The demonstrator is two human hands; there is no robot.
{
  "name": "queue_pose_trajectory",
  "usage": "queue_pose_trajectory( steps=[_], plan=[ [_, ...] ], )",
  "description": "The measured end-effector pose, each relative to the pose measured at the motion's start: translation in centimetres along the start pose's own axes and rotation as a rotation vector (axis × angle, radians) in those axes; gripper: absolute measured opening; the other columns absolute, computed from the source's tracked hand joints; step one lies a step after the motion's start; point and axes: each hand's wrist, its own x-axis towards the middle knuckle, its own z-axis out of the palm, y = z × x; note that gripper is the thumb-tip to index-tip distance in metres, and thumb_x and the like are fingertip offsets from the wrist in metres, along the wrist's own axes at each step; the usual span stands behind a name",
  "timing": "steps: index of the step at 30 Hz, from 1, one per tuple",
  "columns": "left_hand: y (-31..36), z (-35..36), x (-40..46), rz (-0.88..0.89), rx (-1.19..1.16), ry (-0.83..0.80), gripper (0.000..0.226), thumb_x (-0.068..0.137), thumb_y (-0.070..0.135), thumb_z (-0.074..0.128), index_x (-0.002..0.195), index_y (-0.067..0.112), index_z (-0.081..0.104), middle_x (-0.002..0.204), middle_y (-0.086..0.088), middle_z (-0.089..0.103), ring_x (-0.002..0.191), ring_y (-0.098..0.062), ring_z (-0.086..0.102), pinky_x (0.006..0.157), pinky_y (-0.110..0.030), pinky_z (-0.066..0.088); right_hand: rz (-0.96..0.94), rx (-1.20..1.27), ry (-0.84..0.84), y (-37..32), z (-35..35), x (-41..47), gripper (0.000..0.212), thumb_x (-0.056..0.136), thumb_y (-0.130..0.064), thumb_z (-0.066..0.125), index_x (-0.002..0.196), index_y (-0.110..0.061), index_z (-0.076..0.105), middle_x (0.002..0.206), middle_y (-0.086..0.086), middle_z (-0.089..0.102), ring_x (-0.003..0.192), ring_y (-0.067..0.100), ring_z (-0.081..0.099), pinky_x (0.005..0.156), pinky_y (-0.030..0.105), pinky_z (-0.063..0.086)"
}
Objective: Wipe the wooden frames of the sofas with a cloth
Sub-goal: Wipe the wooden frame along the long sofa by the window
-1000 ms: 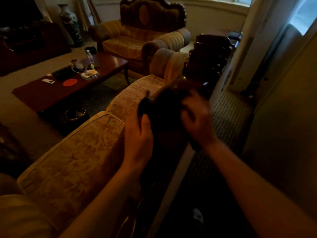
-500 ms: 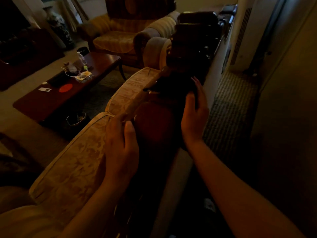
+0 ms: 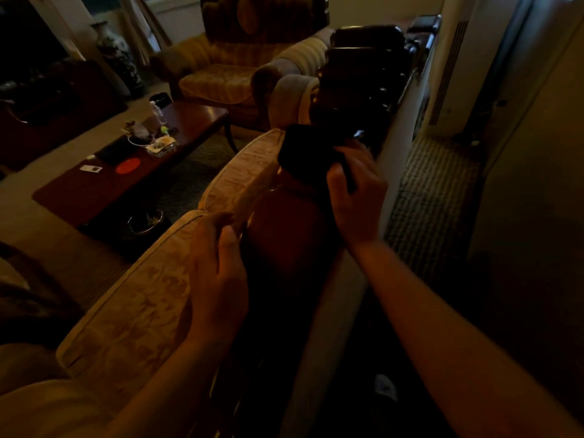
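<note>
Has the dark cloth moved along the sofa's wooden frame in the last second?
Yes. The right hand has carried the dark cloth farther along the wooden frame, away from the person, past the cushion seam.

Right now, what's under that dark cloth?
The dark cloth, held by the right hand, lies on the sofa's carved wooden frame. The wood directly beneath it is covered and cannot be seen.

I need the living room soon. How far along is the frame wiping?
Nothing shows as finished; the light is too dim. In hand: the right hand holds the dark cloth on the sofa's wooden frame; the left hand rests beside it. The armchair remains.
</note>
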Motion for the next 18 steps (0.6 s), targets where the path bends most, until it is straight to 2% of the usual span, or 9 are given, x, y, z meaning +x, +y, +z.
queue_pose_trajectory(
  steps=[3, 6, 8, 9, 11, 13, 14, 16, 18],
  plan=[
    [-0.3, -0.2, 0.2, -0.073, -0.096, 0.072, 0.019, 0.086, 0.031, 0.034, 0.091, 0.034, 0.053, 0.092, 0.011, 0.057, 0.089, -0.006, 0.056, 0.078, -0.025, 0.042, -0.011, 0.015, -0.070, -3.3, -0.5, -4.3, 0.030, 0.082, -0.017, 0.048, 0.085, 0.003, 0.069, 0.085, 0.015, 0.069, 0.088, 0.009, 0.058, 0.089, 0.025, 0.046],
    [-0.3, -0.5, 0.5, -0.147, -0.155, 0.155, 0.017, 0.086, 0.028, 0.037, 0.091, 0.031, 0.053, 0.092, 0.011, 0.056, 0.088, 0.001, 0.054, 0.080, -0.018, 0.040, -0.368, -0.067, -0.222, -6.0, -1.2, -10.2, 0.027, 0.083, -0.023, 0.050, 0.073, -0.008, 0.070, 0.078, 0.005, 0.070, 0.084, 0.013, 0.059, 0.098, 0.034, 0.039],
    [-0.5, -0.7, 0.6, -0.216, -0.177, 0.196, 0.015, 0.092, 0.020, 0.040, 0.094, 0.023, 0.055, 0.088, 0.013, 0.053, 0.081, 0.008, 0.051, 0.075, -0.014, 0.039, -0.565, -0.054, -0.281, -4.5, -1.4, -9.2, 0.034, 0.091, -0.033, 0.044, 0.079, -0.012, 0.069, 0.081, 0.008, 0.071, 0.090, 0.018, 0.061, 0.100, 0.040, 0.040],
    [-0.5, -0.8, 0.6, -0.242, -0.212, 0.201, 0.016, 0.093, 0.020, 0.041, 0.094, 0.022, 0.056, 0.089, 0.012, 0.054, 0.081, 0.007, 0.052, 0.076, -0.016, 0.041, -0.575, -0.032, -0.284, -3.2, -1.3, -7.7, 0.033, 0.092, -0.034, 0.042, 0.085, -0.012, 0.065, 0.083, 0.012, 0.070, 0.092, 0.021, 0.061, 0.099, 0.043, 0.041],
    [-0.6, -0.8, 0.5, -0.255, -0.288, 0.201, 0.017, 0.092, 0.020, 0.042, 0.094, 0.021, 0.058, 0.093, 0.006, 0.056, 0.085, 0.003, 0.056, 0.077, -0.020, 0.045, -0.390, -0.013, -0.209, -0.8, -1.1, -3.1, 0.025, 0.090, -0.021, 0.041, 0.094, -0.009, 0.063, 0.091, 0.019, 0.068, 0.095, 0.026, 0.061, 0.092, 0.050, 0.045],
    [-0.4, -0.7, 0.2, -0.196, -0.263, 0.206, 0.018, 0.092, 0.015, 0.042, 0.096, 0.018, 0.059, 0.091, 0.006, 0.056, 0.087, 0.003, 0.056, 0.079, -0.019, 0.043, -0.156, -0.043, -0.095, 0.4, -0.8, 0.1, 0.031, 0.087, -0.016, 0.040, 0.098, -0.002, 0.066, 0.100, 0.018, 0.067, 0.099, 0.030, 0.062, 0.092, 0.048, 0.046],
    [-0.5, -0.6, 0.3, -0.181, -0.260, 0.221, 0.018, 0.089, 0.019, 0.041, 0.092, 0.021, 0.059, 0.090, 0.006, 0.056, 0.089, -0.004, 0.057, 0.081, -0.023, 0.044, -0.098, -0.039, -0.055, 0.6, -0.5, 0.3, 0.033, 0.088, -0.019, 0.039, 0.101, -0.003, 0.066, 0.106, 0.012, 0.066, 0.104, 0.029, 0.062, 0.095, 0.043, 0.046],
    [-0.3, -0.6, 0.1, -0.183, -0.290, 0.234, 0.018, 0.083, 0.025, 0.039, 0.085, 0.028, 0.057, 0.088, 0.005, 0.057, 0.091, -0.015, 0.057, 0.081, -0.032, 0.044, 0.094, 0.019, 0.021, -1.2, 0.2, -2.1, 0.034, 0.091, -0.028, 0.035, 0.112, -0.017, 0.060, 0.120, -0.009, 0.057, 0.116, 0.019, 0.055, 0.099, 0.028, 0.044],
    [-0.2, -0.7, 0.1, -0.161, -0.284, 0.240, 0.019, 0.082, 0.024, 0.037, 0.083, 0.031, 0.055, 0.086, 0.007, 0.057, 0.087, -0.007, 0.056, 0.080, -0.025, 0.043, 0.277, 0.077, 0.140, -3.1, 0.1, -6.5, 0.031, 0.093, -0.034, 0.036, 0.119, -0.027, 0.051, 0.122, -0.018, 0.050, 0.119, 0.005, 0.049, 0.100, 0.015, 0.038]
  ],
)
